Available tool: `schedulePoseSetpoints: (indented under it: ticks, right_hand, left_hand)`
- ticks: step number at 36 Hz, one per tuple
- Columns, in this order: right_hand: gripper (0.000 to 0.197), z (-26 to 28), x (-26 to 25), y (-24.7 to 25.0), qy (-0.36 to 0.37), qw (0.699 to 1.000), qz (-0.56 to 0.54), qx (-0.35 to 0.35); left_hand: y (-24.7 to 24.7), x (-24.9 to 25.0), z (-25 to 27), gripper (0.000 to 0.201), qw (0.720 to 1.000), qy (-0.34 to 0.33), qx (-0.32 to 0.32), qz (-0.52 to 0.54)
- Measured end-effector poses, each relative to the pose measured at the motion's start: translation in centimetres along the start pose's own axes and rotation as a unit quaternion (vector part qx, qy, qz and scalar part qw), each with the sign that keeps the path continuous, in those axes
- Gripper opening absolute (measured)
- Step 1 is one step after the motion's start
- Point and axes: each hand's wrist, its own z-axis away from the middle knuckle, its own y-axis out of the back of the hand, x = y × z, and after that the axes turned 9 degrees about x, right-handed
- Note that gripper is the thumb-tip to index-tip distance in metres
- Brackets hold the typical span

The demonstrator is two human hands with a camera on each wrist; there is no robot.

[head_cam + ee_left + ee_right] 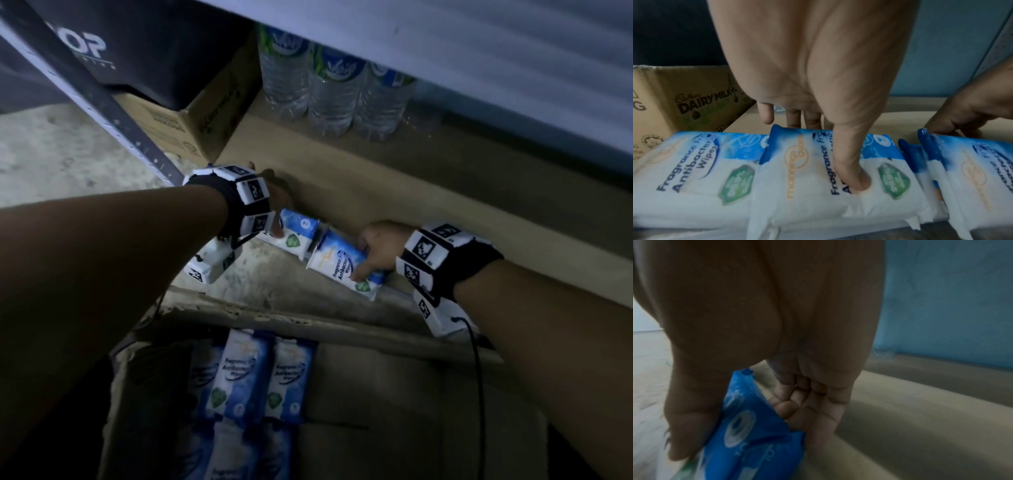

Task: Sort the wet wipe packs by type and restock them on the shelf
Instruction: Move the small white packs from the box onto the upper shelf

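The left hand (818, 78) grasps a wet wipe pack (824, 175) at the front edge of the shelf (394, 192), thumb pressed into its face, fingers behind it; a second pack (690, 162) lies just beside it, toward the cardboard box (684, 100); the right hand (378, 251) grasps another pack (337, 265), thumb on its front and fingers behind, near the same shelf edge; further packs (253, 373) stand in an open carton (394, 394) below; water bottles (329, 89) stand at the shelf rear.
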Motion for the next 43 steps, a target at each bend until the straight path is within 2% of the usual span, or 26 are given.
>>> schedulePoseSetpoints:
  ticks: [4,7,10,13,16,19,24,29,34,38,41,43]
  right_hand:
    - [0.045,1.3,0.5,0.8,-0.002,1.0,0.019,0.011]
    - [0.038,2.2,0.8,1.6,-0.008,0.999,0.039,0.032]
    - [0.049,3.5,0.8,2.7,-0.011,0.997,0.042,0.069]
    - [0.046,5.5,0.0,4.1,-0.008,0.993,0.052,0.103]
    - [0.04,7.9,-1.2,5.0,0.008,0.987,0.072,0.14]
    - [0.042,10.6,-2.4,5.4,0.021,0.98,0.062,0.19]
    - [0.042,16.7,-5.0,6.4,0.047,0.966,0.058,0.249]
    - [0.039,22.3,-6.9,6.9,0.026,0.953,0.037,0.299]
    - [0.038,26.9,-7.9,7.9,0.042,0.931,-0.03,0.36]
    - [0.033,30.4,-9.1,9.4,0.056,0.905,-0.076,0.415]
    - [0.027,32.4,-9.8,10.4,0.064,0.873,-0.125,0.468]
    - [0.023,33.4,-10.1,11.2,0.067,0.855,-0.164,0.488]
  left_hand:
    - [-0.1,0.4,1.0,0.057,0.999,-0.017,0.048,-0.002]
    - [0.5,0.8,2.2,0.049,0.997,-0.024,0.078,0.005]
    - [1.3,1.1,4.1,0.054,0.99,-0.02,0.133,0.03]
    - [2.1,1.1,6.4,0.052,0.979,-0.018,0.191,0.064]
    - [2.9,1.1,9.1,0.049,0.976,-0.015,0.191,0.099]
    - [3.4,1.0,12.5,0.046,0.973,-0.012,0.191,0.125]
    - [4.1,1.0,19.0,0.039,0.958,-0.019,0.24,0.155]
    - [5.1,1.0,24.8,0.035,0.939,-0.006,0.279,0.201]
    - [6.2,1.5,29.7,0.038,0.902,0.003,0.34,0.268]
    - [7.4,1.9,32.6,0.035,0.857,0.003,0.385,0.342]
    - [8.4,2.5,34.1,0.039,0.816,0.001,0.428,0.389]
    - [9.1,2.9,34.7,0.042,0.774,-0.005,0.452,0.443]
